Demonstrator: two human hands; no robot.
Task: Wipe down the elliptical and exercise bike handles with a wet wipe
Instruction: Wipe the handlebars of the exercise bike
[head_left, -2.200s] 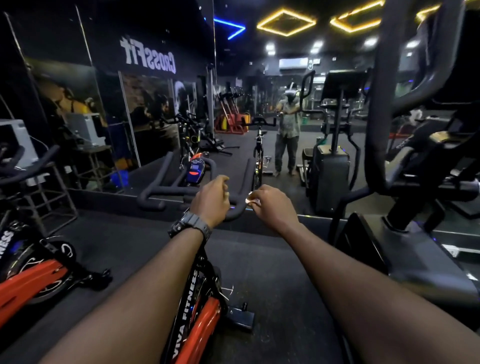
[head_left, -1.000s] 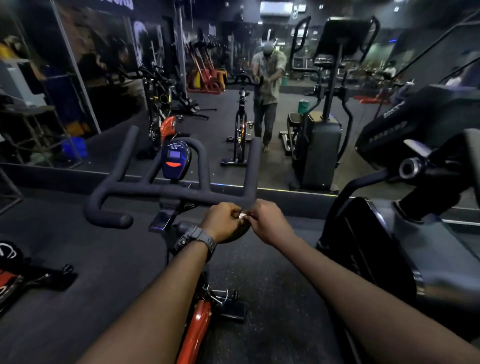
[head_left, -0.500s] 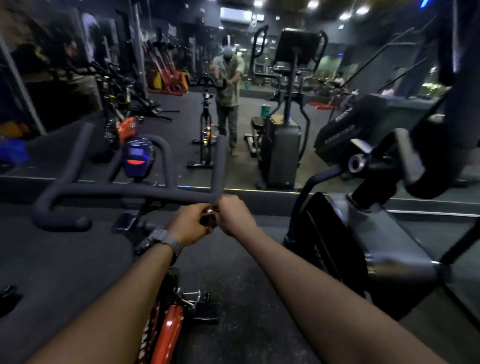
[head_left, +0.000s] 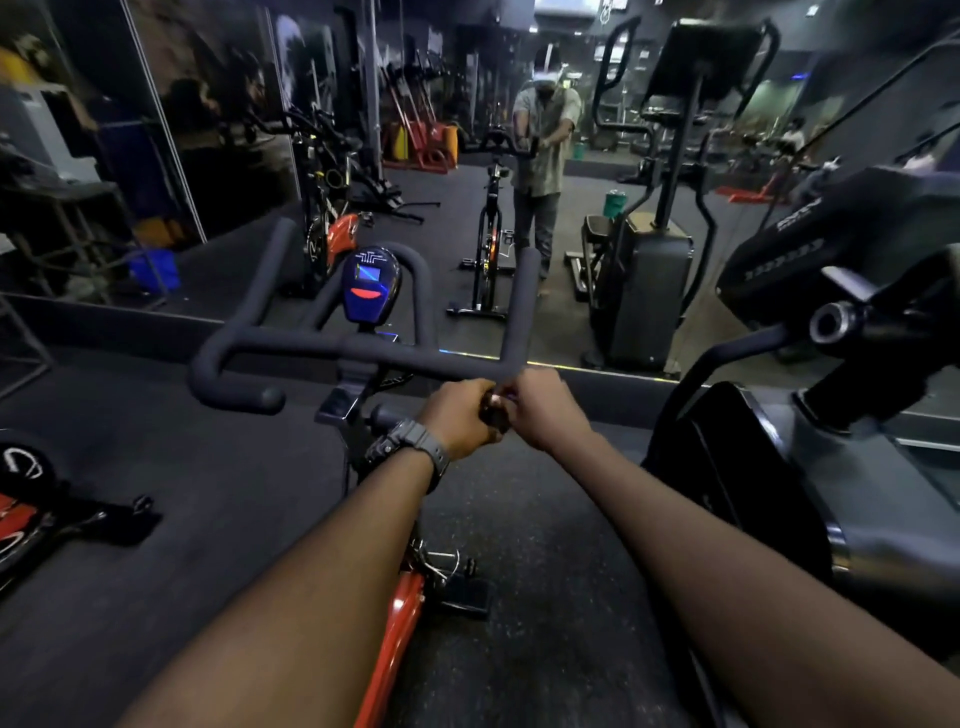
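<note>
The exercise bike's black padded handlebar spans the middle of the head view, with a blue console above its centre. My left hand, with a dark watch on the wrist, and my right hand meet at the near right end of the handlebar. Both hands pinch a small object between them; only a pale sliver shows, so I cannot tell if it is the wet wipe. The elliptical stands close on the right, its dark housing and arm beside my right forearm.
A wall mirror ahead reflects me, the bike and other machines. The bike's red frame runs down between my forearms. Another red and black bike lies at the left edge. Dark rubber floor surrounds the bike.
The view has tilted down and shifted, bringing the handlebar and console closer. Both hands stay together at the handlebar's near right end, working on the small object.
</note>
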